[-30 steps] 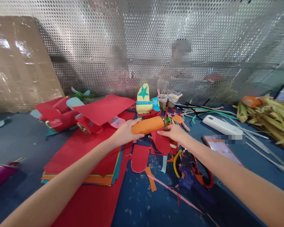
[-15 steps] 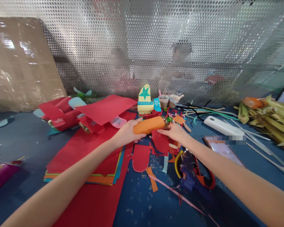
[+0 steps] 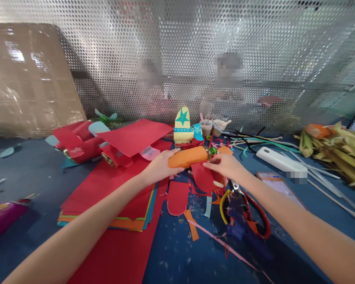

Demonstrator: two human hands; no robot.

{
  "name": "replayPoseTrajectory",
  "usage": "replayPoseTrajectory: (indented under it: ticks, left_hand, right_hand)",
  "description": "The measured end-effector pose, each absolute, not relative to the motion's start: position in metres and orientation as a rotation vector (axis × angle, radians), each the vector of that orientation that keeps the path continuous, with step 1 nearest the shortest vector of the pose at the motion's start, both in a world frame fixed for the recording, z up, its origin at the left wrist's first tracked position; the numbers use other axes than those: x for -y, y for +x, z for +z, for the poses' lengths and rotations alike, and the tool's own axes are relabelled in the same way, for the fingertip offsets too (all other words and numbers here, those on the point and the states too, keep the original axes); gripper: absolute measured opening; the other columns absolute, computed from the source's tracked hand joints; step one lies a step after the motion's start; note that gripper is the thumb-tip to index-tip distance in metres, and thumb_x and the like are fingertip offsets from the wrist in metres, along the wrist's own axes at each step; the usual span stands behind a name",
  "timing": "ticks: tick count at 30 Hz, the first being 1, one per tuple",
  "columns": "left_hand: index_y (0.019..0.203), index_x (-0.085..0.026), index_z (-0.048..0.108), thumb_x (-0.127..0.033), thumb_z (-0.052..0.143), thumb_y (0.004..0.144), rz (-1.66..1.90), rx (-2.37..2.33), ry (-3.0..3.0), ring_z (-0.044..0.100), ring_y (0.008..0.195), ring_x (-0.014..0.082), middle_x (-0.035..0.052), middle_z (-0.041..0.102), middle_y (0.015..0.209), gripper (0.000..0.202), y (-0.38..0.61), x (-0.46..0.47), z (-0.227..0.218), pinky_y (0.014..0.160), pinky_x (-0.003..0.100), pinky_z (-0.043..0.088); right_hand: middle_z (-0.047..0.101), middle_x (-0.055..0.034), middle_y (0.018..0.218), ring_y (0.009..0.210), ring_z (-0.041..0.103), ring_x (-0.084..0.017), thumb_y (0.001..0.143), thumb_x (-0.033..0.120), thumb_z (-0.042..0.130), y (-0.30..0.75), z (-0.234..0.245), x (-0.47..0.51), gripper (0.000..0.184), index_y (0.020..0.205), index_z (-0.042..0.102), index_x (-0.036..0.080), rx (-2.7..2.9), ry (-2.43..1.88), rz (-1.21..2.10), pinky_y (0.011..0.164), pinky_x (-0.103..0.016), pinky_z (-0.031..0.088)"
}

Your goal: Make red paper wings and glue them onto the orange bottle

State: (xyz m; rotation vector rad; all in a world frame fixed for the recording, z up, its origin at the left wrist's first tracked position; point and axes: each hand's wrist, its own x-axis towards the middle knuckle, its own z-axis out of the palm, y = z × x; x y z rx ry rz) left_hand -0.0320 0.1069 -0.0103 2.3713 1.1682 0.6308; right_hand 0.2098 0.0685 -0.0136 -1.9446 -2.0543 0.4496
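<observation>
An orange paper-wrapped bottle (image 3: pixel 188 157) with a green cap (image 3: pixel 213 151) lies nearly level above the scraps, its capped end to the right. My left hand (image 3: pixel 161 167) is closed around its left end, with the thumb on top and fingers underneath. My right hand (image 3: pixel 226 166) is beside the capped end, fingers bent and apart with a gap between them; whether a fingertip touches the bottle is hard to tell. Red paper pieces (image 3: pixel 202 176) lie just below the bottle. A round-ended red cutout (image 3: pixel 178 198) rests nearer to me.
Stacked coloured sheets (image 3: pixel 100 193) and red paper-covered bottles (image 3: pixel 79 144) lie left. Scissors (image 3: pixel 245 213) lie under my right forearm, near a phone (image 3: pixel 279 187) and a white bar-shaped device (image 3: pixel 279 161). A decorated yellow paper piece (image 3: pixel 182 122) stands before the perforated metal panel (image 3: pixel 189 51).
My right hand has shifted slightly right, and its fingers have loosened from the bottle's neck. My left hand still holds the bottle. The view has turned a little.
</observation>
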Motion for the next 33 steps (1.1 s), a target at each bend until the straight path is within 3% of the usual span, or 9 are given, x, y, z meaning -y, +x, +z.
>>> replayPoseTrajectory:
  ticks: [7,14,23,33]
  left_hand:
    - [0.132,-0.02,0.045,-0.043,0.067,0.072,0.657,-1.186,2.363,0.058,0.114,0.0296,0.0104,0.062,0.124,0.069,-0.034,-0.107,-0.013,0.096,0.043,0.044]
    - [0.13,-0.016,0.048,-0.043,0.067,0.071,0.67,-1.191,2.361,0.059,0.113,0.0307,0.0125,0.064,0.122,0.068,-0.032,-0.106,-0.013,0.095,0.043,0.045]
    - [0.129,-0.014,0.049,-0.039,0.071,0.067,0.689,-1.183,2.364,0.059,0.113,0.029,0.0143,0.06,0.127,0.07,-0.031,-0.108,-0.014,0.097,0.042,0.044]
    - [0.131,-0.012,0.047,-0.04,0.071,0.068,0.685,-1.186,2.357,0.058,0.114,0.0291,0.015,0.059,0.128,0.073,-0.033,-0.109,-0.016,0.098,0.041,0.044]
  right_hand:
    - [0.059,-0.0067,0.115,0.102,0.058,-0.021,0.09,0.029,0.057,0.197,-0.014,-0.062,0.022,0.108,0.059,0.017,2.315,-1.403,-0.195,0.085,-0.042,0.05]
    - [0.063,-0.005,0.107,0.095,0.061,-0.018,0.09,0.028,0.056,0.186,-0.016,-0.07,0.016,0.101,0.062,0.017,2.543,-1.145,-0.521,0.082,-0.039,0.051]
    - [0.062,-0.0056,0.109,0.094,0.061,-0.018,0.091,0.028,0.056,0.187,-0.024,-0.077,0.019,0.105,0.06,0.017,2.619,-1.076,-0.705,0.082,-0.039,0.051]
    - [0.062,-0.0055,0.108,0.094,0.061,-0.018,0.091,0.028,0.055,0.185,-0.024,-0.074,0.018,0.104,0.061,0.017,2.578,-1.147,-0.69,0.082,-0.039,0.051]
